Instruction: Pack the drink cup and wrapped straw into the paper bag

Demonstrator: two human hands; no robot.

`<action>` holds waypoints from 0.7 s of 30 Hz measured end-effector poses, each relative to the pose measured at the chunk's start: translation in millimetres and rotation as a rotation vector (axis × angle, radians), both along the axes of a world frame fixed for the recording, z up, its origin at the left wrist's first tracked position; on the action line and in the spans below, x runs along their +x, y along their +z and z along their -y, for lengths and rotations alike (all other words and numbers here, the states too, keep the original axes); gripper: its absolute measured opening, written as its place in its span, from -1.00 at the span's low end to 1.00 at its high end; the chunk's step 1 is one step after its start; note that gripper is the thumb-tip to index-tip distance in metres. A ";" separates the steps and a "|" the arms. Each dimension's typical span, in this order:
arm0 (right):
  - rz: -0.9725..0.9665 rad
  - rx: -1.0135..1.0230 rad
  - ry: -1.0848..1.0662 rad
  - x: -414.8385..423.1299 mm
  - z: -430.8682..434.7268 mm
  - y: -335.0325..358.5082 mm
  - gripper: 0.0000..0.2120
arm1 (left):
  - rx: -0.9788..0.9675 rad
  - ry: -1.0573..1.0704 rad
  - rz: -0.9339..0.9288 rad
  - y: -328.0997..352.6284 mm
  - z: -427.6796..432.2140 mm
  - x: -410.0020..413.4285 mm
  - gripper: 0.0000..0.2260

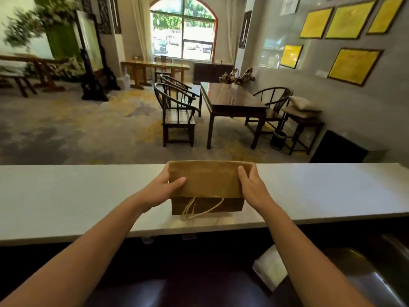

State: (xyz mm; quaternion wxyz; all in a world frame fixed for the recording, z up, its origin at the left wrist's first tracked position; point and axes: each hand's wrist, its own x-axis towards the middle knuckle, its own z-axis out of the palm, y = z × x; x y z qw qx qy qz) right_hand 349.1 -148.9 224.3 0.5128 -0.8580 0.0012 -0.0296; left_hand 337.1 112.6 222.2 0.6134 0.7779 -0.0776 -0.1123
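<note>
A brown paper bag stands on the white counter, its top folded over toward me and its twine handle hanging down the front. My left hand grips the bag's left side, thumb on the folded flap. My right hand grips the right side the same way. No drink cup or wrapped straw shows in this view; whatever is inside the bag is hidden.
The white counter runs the full width in front of me, with a dark lower shelf beneath it and a pale box-like object at lower right. Beyond the counter are wooden chairs and a dark table.
</note>
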 end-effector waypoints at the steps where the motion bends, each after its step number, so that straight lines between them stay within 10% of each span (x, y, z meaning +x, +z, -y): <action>1: -0.043 -0.010 0.004 4.9 2.0 -8.8 -0.69 | -0.025 0.001 -0.033 -8.9 2.8 5.8 -0.64; 10: -0.124 -0.043 0.157 22.2 25.0 -30.4 -0.53 | 0.020 0.115 -0.056 -24.3 3.5 20.7 -0.73; 21: 0.195 -0.464 0.244 56.5 31.0 88.0 -0.50 | 0.803 0.280 0.413 112.5 28.9 54.6 -0.39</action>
